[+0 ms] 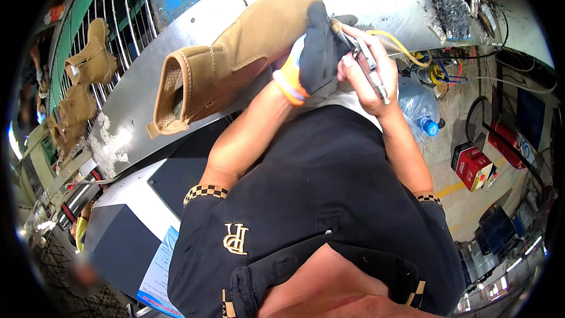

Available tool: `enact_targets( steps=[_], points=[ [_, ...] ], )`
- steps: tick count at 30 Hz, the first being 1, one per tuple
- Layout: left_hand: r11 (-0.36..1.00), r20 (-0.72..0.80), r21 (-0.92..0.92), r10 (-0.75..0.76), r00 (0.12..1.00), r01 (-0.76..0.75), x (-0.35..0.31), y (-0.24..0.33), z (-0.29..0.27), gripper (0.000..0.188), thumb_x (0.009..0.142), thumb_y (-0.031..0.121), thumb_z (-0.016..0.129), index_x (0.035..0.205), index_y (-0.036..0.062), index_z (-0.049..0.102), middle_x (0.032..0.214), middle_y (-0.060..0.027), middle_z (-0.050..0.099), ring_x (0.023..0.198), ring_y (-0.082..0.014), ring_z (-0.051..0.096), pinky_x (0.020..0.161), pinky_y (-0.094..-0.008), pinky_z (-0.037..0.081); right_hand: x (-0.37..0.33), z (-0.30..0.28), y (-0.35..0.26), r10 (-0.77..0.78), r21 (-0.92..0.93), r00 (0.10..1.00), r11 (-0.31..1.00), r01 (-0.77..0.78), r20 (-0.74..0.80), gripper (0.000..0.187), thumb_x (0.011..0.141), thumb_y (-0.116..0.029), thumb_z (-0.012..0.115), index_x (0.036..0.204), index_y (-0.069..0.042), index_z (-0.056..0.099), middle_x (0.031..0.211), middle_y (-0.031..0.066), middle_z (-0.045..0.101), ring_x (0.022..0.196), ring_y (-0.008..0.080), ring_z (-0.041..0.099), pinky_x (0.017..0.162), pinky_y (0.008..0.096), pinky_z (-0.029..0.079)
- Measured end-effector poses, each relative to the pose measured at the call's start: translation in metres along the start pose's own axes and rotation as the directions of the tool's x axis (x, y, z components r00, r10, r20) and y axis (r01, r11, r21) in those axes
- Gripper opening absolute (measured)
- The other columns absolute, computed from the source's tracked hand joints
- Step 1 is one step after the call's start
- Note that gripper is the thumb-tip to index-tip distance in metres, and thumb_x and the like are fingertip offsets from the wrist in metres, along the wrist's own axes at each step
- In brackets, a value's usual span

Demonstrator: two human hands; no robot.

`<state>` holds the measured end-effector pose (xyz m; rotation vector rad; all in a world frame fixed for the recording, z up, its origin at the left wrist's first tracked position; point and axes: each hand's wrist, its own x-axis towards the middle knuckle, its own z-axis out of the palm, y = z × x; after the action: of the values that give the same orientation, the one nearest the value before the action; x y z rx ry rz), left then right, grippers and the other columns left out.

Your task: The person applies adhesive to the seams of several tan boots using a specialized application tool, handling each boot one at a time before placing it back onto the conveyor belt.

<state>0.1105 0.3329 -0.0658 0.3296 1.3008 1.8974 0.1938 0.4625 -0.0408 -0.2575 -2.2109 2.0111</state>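
Note:
A tan suede work boot (pixel 259 29) lies on its side over the metal bench, its open shaft toward the left and its toe toward the right. My left hand (pixel 315 53), in a dark glove with an orange cuff, is closed round the toe end. The sole is mostly hidden. Just right of the toe, my bare right hand (pixel 376 76) grips a slim silver hand-held air tool (pixel 368 62). Its tip is close to the gloved fingers; whether it touches the boot I cannot tell.
Several similar boots (pixel 91 53) stand on a wire rack at left. A yellow hose (pixel 397 47) curves across the right side of the metal bench (pixel 132 123). A clear water jug (pixel 418 109) with a blue cap and a red box (pixel 472 165) are at right. Hand tools (pixel 474 0) lie at the far right.

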Motion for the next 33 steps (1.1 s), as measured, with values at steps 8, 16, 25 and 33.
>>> enact_targets(
  steps=[8,16,25,33],
  points=[
    [0.876,0.195,0.312,0.321,0.927,-0.369,-0.18,0.133,-0.068,0.045,0.094,0.038,0.051,0.113,-0.0005,0.062,0.118,-0.0156,0.064,0.106,-0.0243,0.063,0.09,-0.0364,0.051,0.042,-0.085,0.008,-0.398,-0.608,0.916,0.714,0.347,0.055,0.043,0.086,-0.003,0.065,0.129,-0.003,0.059,0.091,0.0146,0.068,0.082,0.0238,0.068,0.078,0.0319,0.053],
    [0.682,-0.321,0.73,0.291,0.901,0.04,-0.125,0.165,-0.075,0.033,0.086,0.022,0.068,0.106,-0.0042,0.068,0.103,-0.0112,0.068,0.096,-0.0186,0.063,0.088,-0.0317,0.049,0.101,-0.129,0.045,-0.535,-0.908,0.844,0.341,0.244,0.026,0.072,0.074,0.002,0.064,0.143,-0.004,0.043,0.122,0.02,0.058,0.116,0.0366,0.054,0.1,0.0421,0.044],
    [0.641,-0.341,0.73,0.642,0.687,-0.236,0.022,0.194,-0.099,0.021,0.095,0.026,0.065,0.097,0.005,0.064,0.09,-0.0003,0.062,0.082,-0.0085,0.057,0.074,-0.0248,0.047,0.082,-0.119,0.03,-0.516,-0.88,0.848,0.452,0.15,-0.12,0.064,0.067,-0.007,0.068,0.13,-0.003,0.054,0.128,0.0142,0.057,0.121,0.0348,0.053,0.101,0.0439,0.041],
    [0.131,-0.278,0.954,0.726,0.629,0.271,0.323,0.258,-0.116,0.042,0.09,0.036,0.057,0.125,0.0152,0.064,0.127,-0.0124,0.063,0.116,-0.0304,0.06,0.099,-0.0373,0.047,0.085,-0.117,0.03,-0.509,-0.846,0.842,0.517,0.131,-0.18,0.068,0.06,-0.002,0.068,0.127,-0.004,0.055,0.126,0.0118,0.057,0.12,0.0322,0.053,0.1,0.0419,0.043]
  ],
)
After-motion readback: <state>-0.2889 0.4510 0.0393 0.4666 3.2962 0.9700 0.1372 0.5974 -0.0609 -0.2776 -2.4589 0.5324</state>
